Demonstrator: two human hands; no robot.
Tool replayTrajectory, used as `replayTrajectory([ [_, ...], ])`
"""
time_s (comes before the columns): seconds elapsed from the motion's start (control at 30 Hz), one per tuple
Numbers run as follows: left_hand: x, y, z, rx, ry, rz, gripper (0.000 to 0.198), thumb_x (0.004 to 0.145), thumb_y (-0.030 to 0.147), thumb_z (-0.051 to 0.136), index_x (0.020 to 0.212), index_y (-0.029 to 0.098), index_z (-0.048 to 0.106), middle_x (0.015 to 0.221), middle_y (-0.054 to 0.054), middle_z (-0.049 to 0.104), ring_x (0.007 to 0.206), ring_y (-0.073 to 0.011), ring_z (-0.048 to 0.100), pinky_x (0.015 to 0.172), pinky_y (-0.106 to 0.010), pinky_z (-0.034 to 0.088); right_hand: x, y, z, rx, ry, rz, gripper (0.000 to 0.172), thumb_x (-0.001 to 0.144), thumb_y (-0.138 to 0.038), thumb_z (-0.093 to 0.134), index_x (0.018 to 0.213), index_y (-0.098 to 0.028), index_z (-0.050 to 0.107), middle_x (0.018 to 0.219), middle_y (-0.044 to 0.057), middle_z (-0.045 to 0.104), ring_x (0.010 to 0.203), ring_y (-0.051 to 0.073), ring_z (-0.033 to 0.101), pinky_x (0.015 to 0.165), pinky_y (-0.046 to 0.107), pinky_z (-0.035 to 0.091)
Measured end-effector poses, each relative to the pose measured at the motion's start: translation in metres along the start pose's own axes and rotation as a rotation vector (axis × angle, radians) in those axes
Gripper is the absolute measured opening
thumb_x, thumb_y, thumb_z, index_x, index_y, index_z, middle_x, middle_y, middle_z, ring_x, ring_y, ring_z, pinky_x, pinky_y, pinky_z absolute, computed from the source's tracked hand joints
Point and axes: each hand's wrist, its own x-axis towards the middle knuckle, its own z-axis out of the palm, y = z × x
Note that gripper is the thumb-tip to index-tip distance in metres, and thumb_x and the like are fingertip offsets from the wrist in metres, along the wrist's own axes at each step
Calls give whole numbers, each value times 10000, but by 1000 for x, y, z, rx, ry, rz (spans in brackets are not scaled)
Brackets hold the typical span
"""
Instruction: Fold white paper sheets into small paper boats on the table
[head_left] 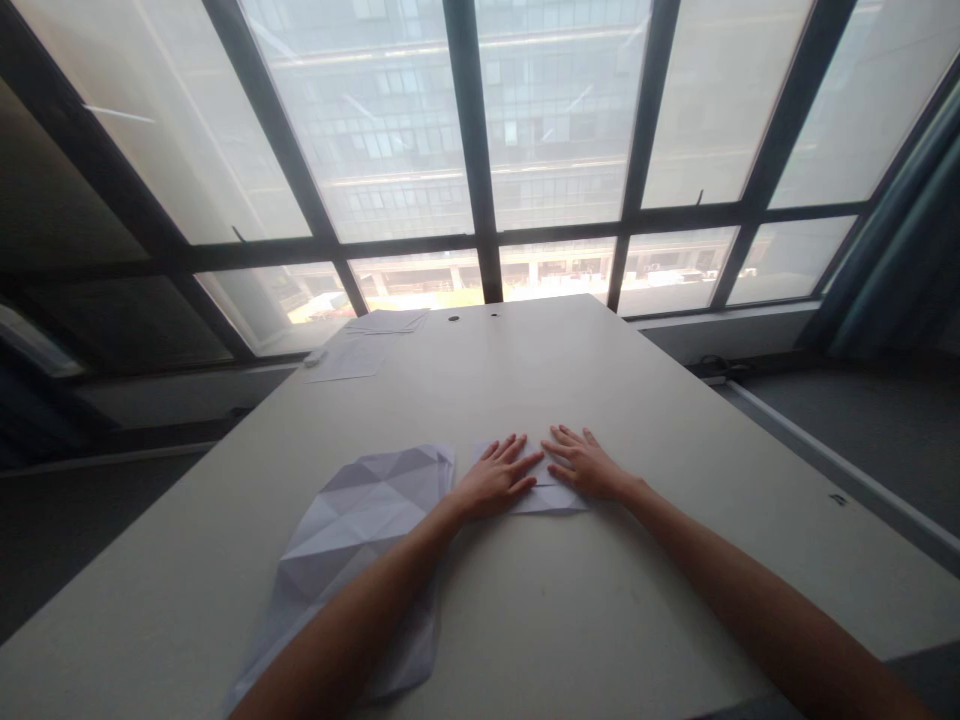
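A small folded white paper lies flat on the pale table. My left hand rests on its left part, fingers stretched out flat. My right hand presses on its right part, fingers also spread flat. The fingertips of both hands nearly meet over the paper's middle. Most of the paper is hidden under the hands.
A large creased white sheet lies left of my left forearm, reaching to the table's near edge. More white sheets lie at the far left corner. Two small dark holes sit near the far edge. Big windows stand behind the table.
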Motion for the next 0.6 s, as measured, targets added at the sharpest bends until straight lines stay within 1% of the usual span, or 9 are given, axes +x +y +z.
replayTrajectory([
  [0.23,1,-2,4,6,24,18,584,977,584,275,1515,375,185,1604,-34,126,1471,-263,112,1168,-472,134,0,3,3,9,27,-25,520,967,-512,368,1443,-308,415,1576,107,232,1462,289,143,1131,593,80],
  [0.5,1,-4,6,-1,51,32,589,977,575,295,1517,368,181,1601,-38,144,1469,-263,128,1166,-472,140,0,3,3,-8,28,-27,510,969,-474,390,1447,-298,410,1575,111,233,1461,298,139,1126,609,84],
  [0.6,1,-4,6,-5,50,33,607,977,576,295,1524,344,169,1599,-43,149,1469,-264,126,1165,-472,141,0,0,2,-35,6,-66,506,985,-432,357,1467,-281,372,1583,110,202,1463,293,134,1120,625,92],
])
